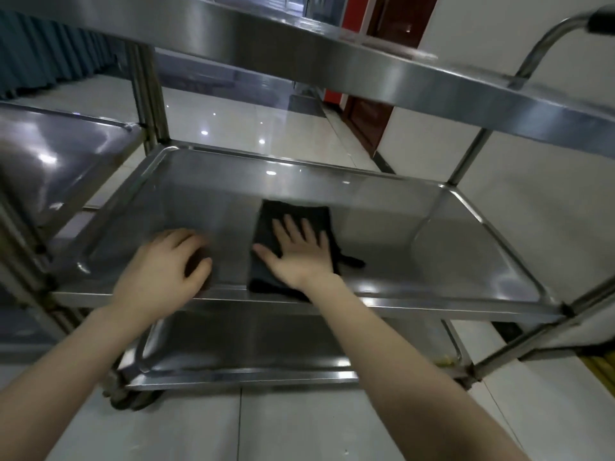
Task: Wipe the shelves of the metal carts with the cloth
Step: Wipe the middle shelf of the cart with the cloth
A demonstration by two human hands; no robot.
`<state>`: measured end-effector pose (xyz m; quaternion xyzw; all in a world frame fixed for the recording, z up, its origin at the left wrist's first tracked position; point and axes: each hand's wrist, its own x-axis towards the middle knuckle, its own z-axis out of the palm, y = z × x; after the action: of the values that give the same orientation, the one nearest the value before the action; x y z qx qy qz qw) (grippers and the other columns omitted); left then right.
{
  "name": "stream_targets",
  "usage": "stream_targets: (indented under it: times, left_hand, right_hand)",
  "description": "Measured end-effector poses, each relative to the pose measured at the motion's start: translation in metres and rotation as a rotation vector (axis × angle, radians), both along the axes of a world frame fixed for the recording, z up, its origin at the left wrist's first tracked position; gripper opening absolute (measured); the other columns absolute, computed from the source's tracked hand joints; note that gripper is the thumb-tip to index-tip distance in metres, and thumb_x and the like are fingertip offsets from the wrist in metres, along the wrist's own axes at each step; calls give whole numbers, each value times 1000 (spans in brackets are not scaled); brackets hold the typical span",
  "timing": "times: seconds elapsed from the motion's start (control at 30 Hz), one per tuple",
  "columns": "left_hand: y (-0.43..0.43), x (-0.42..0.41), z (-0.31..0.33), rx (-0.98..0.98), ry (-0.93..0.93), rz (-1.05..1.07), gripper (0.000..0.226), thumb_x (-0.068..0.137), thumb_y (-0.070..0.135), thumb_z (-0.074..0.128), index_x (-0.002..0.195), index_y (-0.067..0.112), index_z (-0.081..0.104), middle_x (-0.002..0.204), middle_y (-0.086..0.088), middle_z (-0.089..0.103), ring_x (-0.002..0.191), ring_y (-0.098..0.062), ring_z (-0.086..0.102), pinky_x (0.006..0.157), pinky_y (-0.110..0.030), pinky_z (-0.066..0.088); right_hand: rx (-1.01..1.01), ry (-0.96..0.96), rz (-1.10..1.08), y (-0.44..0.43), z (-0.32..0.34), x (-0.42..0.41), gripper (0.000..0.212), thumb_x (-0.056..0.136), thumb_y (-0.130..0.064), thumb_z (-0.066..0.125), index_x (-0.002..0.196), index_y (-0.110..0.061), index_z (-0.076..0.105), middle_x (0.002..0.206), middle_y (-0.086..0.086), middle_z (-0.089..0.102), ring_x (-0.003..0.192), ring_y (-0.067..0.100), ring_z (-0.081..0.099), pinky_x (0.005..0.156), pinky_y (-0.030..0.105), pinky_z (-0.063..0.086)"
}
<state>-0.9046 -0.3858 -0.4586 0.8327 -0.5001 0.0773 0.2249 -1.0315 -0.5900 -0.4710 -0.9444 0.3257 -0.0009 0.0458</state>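
cloth [293,209]: dark, folded, lying front-centre on the cart's middle shelf [432,254], long side running from near rim toward the back
right hand [299,252]: flat on cloth, fingers spread
left hand [166,261]: on shelf just left, fingers curled, can't tell if holding anything

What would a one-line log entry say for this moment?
action: wiping | place: middle shelf | right hand: pressed flat on dark cloth | left hand: resting on that shelf

The light is dim and bluish, with small bright glints on the glossy floor [233,124] at upper centre and on the middle shelf [416,234]. Wide-angle distortion bends the frame edges, and the handle [549,36] at upper right is blurred.
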Motion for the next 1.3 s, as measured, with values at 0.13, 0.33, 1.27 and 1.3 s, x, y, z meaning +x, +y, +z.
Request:
stream_targets:
  times: [0.13,0.33,1.27,1.3]
  left_hand:
    - [34,17,-8,12,-6,87,57,84,50,34,119,15,62,117,-11,61,107,-36,57,89,-48,47]
    - [70,45,-16,121,-171,71,52,90,47,30,119,20,64,125,-9,61,128,-32,47,113,-55,26]
    - [87,32,-31,-222,-54,65,39,96,35,43,131,20,52,135,2,49,131,-12,42,107,-28,38]
    - [95,29,-35,-217,-61,58,41,95,37,44,133,22,50,139,3,45,133,-12,40,107,-28,38]
  right_hand:
    - [39,-22,130,16,7,7,74,90,-77,17,154,-41,7,163,-14,-3,150,13,-3,120,42,0]
    - [28,-13,-293,-29,13,-67,71,94,-70,24,155,-38,11,164,-11,2,151,14,3,121,44,7]
    - [-3,-66,125,-36,-7,154,79,88,-79,11,155,-37,6,164,-9,-2,151,22,-2,117,54,1]
    - [-8,-69,175,-24,-6,177,80,87,-80,10,155,-37,7,164,-9,0,151,22,-1,117,54,1]
